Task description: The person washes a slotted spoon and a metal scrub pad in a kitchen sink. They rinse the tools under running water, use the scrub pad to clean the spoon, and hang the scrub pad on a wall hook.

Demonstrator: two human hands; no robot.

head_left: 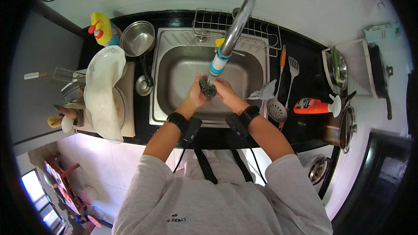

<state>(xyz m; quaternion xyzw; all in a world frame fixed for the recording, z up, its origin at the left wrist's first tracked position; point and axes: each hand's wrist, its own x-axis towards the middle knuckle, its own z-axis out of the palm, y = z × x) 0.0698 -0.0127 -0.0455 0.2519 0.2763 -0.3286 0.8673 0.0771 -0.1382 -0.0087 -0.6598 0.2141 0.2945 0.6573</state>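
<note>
A dark grey scouring pad [207,87] lies between my two hands, under the blue-and-white outlet of a chrome faucet [237,26]. Water runs from the outlet onto it. My left hand [196,92] grips the pad from its left side. My right hand [224,88] is at the pad's right edge by the stream; its fingertips are partly hidden behind the faucet outlet, so its hold is unclear. Both hands are over the basin of a stainless steel sink [176,71]. A grey-white cloth [265,91] hangs over the sink's right rim.
Left of the sink are a saucepan [137,38], a small metal bowl [143,86], stacked plates [106,58] and a yellow bottle [105,29]. A wire rack [261,32] stands behind. To the right lie a skimmer [277,110], a slotted turner [293,68] and an orange bottle [312,106].
</note>
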